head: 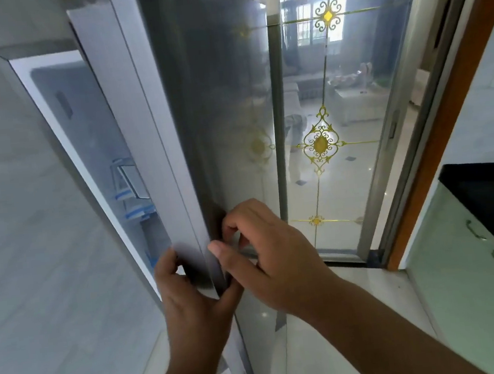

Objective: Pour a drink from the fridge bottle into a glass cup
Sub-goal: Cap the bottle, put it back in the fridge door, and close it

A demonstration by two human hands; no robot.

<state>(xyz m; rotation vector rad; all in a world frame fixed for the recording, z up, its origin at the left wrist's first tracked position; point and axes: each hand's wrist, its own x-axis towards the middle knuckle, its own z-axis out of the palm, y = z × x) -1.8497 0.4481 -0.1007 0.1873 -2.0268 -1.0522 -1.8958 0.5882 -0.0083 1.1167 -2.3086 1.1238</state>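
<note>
The grey fridge door stands partly open, edge toward me. My left hand grips the door's lower edge from the inner side, thumb wrapped round the front. My right hand holds the same edge from the outer side, fingers curled behind it. Through the gap I see the white fridge interior with a shelf edged in blue. No bottle or glass cup is in view.
A grey tiled wall fills the left. A glass sliding door with gold ornaments stands behind the fridge door. At right is a black countertop over pale green cabinets with handles. The floor is light tile.
</note>
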